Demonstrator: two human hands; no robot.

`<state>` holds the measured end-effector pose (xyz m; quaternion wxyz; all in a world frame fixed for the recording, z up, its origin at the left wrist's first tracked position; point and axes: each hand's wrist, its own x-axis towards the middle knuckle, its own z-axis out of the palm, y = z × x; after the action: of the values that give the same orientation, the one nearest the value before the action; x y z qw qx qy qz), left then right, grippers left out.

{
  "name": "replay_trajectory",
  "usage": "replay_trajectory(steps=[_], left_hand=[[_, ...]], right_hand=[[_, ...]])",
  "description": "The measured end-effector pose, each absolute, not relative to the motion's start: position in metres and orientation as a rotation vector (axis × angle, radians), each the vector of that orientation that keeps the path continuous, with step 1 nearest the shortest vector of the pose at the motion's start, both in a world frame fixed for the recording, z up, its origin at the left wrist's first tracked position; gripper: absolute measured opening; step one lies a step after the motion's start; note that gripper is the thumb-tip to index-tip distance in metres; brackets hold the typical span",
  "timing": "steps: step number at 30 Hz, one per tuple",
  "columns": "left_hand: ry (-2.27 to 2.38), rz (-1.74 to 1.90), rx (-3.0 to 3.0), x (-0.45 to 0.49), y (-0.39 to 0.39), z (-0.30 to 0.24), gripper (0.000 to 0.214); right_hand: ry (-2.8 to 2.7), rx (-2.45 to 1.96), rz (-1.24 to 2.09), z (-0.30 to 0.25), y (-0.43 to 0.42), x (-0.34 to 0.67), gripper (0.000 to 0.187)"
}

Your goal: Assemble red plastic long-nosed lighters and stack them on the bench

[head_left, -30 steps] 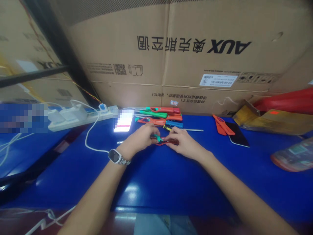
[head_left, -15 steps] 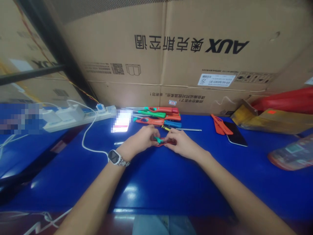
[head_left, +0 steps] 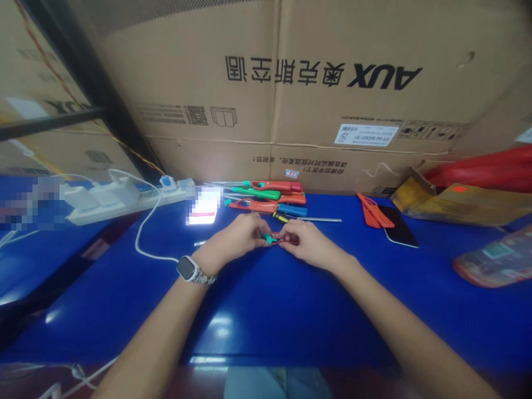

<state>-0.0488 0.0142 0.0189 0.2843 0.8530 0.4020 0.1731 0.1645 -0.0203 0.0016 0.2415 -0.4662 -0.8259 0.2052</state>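
My left hand (head_left: 236,238) and my right hand (head_left: 305,244) meet over the blue table (head_left: 266,299), fingers closed on one long lighter (head_left: 276,239) with a red body and a teal trigger. The left hand grips its teal end, the right its red handle. A thin metal tip (head_left: 199,243) pokes out left of the left hand. My left wrist wears a watch (head_left: 187,269). Just behind my hands lies a pile of several red, green and blue lighters (head_left: 270,197).
A lit phone (head_left: 203,205) on a white cable lies left of the pile, beside a power strip (head_left: 120,194). A dark phone (head_left: 397,230) and red plastic pieces (head_left: 372,210) lie to the right. Large cardboard boxes (head_left: 316,100) wall the back; packets (head_left: 494,257) sit far right.
Both hands have stayed together on the lighter with small finger movements. The view has shifted slightly.
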Motion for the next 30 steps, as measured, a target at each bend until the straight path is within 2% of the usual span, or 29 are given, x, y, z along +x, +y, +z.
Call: replay_trajectory(steps=[30], left_hand=[[1.167,0.36,2.427,-0.0482,0.0125,0.0196,0.014]], right_hand=[[-2.288,-1.251,0.562,-0.0013,-0.0181,0.1661,0.008]])
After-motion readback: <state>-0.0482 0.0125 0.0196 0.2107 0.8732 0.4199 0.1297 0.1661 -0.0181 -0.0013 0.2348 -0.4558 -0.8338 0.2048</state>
